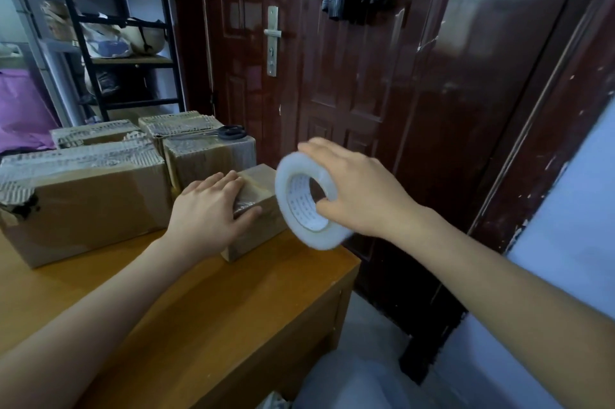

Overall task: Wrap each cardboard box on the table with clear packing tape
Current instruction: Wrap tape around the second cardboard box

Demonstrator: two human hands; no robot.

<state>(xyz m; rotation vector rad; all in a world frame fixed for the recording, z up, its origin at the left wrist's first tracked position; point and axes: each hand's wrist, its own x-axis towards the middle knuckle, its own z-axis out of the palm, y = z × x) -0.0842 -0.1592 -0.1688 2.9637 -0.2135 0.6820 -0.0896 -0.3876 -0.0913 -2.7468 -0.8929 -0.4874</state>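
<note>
My right hand (357, 190) grips the roll of clear tape (307, 200), thumb hooked through its core and fingers curled over the outer rim; the roll is raised off the wooden table (216, 308), just right of the small cardboard box (258, 208), and looks blurred. I cannot tell whether a strip runs from the roll to the box. My left hand (209, 213) presses down on top of that small box, fingers laid fairly straight across its glossy top, thumb against its near side. The small box sits near the table's right edge. Left of it, touching or nearly so, lies a large box (83, 202) with torn corrugated edges. Behind it stand more boxes (186, 142), one carrying black-handled scissors (221, 133). Beyond the small box is a dark red door (349, 75).
</note>
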